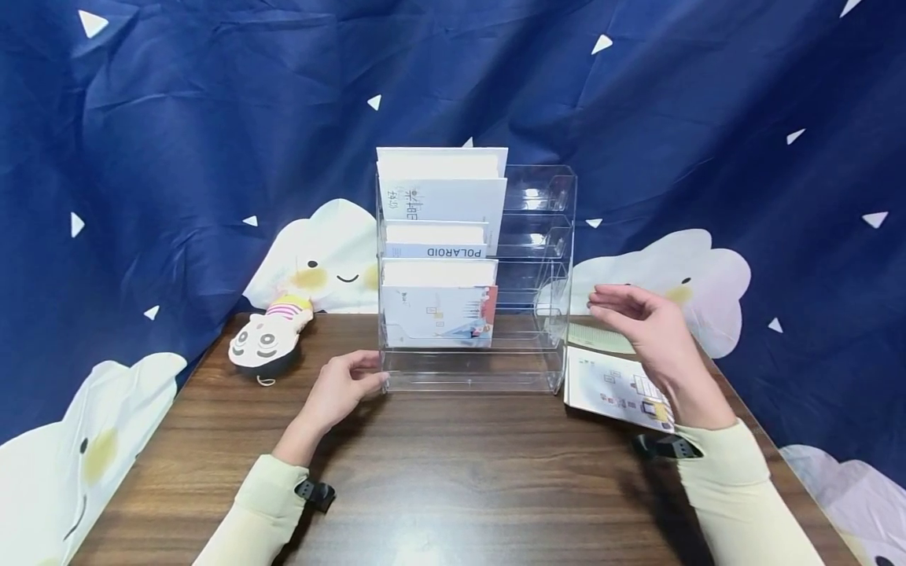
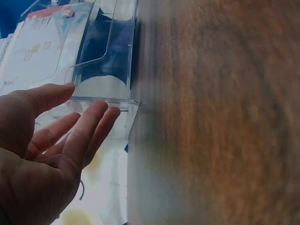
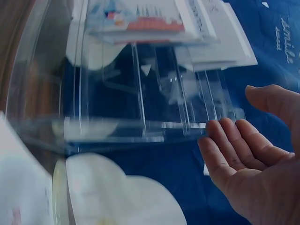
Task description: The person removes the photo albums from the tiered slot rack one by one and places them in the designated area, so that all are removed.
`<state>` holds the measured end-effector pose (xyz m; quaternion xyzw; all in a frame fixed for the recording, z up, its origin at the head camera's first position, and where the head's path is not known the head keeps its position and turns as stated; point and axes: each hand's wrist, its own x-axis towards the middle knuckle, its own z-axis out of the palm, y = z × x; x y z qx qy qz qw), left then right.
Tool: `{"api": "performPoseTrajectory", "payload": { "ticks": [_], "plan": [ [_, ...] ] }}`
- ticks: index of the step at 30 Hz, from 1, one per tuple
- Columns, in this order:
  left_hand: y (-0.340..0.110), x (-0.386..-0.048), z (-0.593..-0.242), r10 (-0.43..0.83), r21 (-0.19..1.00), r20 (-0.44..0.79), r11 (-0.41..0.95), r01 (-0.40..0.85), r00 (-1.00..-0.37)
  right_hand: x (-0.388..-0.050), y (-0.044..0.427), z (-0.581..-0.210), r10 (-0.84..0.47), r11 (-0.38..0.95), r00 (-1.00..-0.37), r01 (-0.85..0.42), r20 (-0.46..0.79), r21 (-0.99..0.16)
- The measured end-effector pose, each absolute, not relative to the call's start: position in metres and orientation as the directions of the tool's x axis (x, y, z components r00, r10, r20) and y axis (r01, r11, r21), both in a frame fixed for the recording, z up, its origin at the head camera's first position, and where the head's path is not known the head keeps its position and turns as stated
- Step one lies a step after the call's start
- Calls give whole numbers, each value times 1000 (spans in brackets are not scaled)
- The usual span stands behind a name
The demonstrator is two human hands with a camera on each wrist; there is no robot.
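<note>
A clear acrylic tiered rack (image 1: 527, 339) stands on the wooden table, its left side filled with white booklets. A booklet with a red and blue picture (image 1: 439, 314) sits in a lower tier. Above it are a booklet marked POLAROID (image 1: 439, 251) and a taller white booklet (image 1: 453, 200). My left hand (image 1: 347, 385) is at the rack's lower left corner, and its fingertips (image 2: 98, 107) appear to touch the side. My right hand (image 1: 647, 322) hovers beside the right side with fingers extended and holds nothing; whether its fingertips touch the rack is unclear.
Right of the rack, a white illustrated booklet (image 1: 609, 385) lies flat on the table (image 1: 460, 464), with a pale green comb (image 1: 602, 339) behind it. A plush toy (image 1: 269, 338) lies at the back left. The dark blue curtain (image 1: 283, 102) hangs behind the table.
</note>
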<state>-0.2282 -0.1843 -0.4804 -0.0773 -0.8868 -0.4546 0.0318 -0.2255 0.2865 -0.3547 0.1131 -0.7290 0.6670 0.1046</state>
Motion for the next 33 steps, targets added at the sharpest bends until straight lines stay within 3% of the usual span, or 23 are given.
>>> {"api": "performPoseTrajectory", "payload": {
  "ticks": [6, 15, 25, 33],
  "plan": [
    [-184, -230, -479, 98, 799, 139, 577, 170, -985, -234, 251, -357, -32, 41, -957, -289, 288, -956],
    [-185, -228, -483, 94, 815, 121, 558, 153, -988, -247, 205, -364, -4, 185, -959, -281, 285, -942],
    [-186, -230, -480, 93, 828, 103, 543, 137, -990, -269, 181, -371, -21, 200, -955, -295, 296, -934],
    [-184, -230, -482, 100, 827, 100, 546, 139, -990, -283, 166, -378, -33, 103, -953, -303, 301, -948]
  ]
}}
